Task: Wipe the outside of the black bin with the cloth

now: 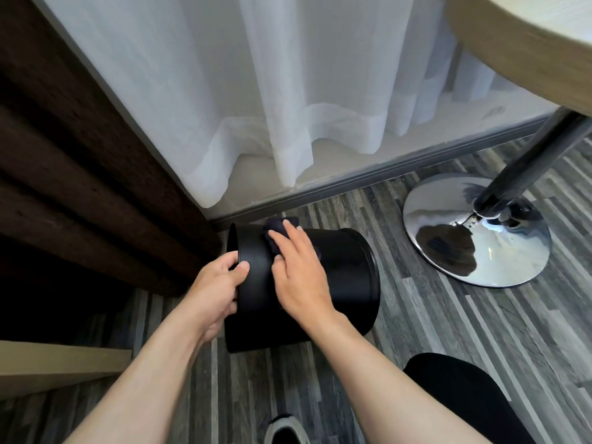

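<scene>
The black bin (pixel 346 283) lies on its side on the grey plank floor, its open rim facing left and its base to the right. My left hand (pixel 214 290) grips the rim, thumb over the outside edge and fingers inside. My right hand (pixel 298 274) lies flat on the bin's upper side, pressing a dark cloth (pixel 277 229) against it. Only the far end of the cloth shows beyond my fingertips; the rest is hidden under my palm.
A chrome table base (pixel 448 248) with a dark pole stands right of the bin, under a round pale tabletop (pixel 528 43). White sheer curtains (pixel 288 107) hang behind. Dark brown drapes (pixel 64 171) fill the left. My knee (pixel 464 398) and shoe (pixel 285 431) are below.
</scene>
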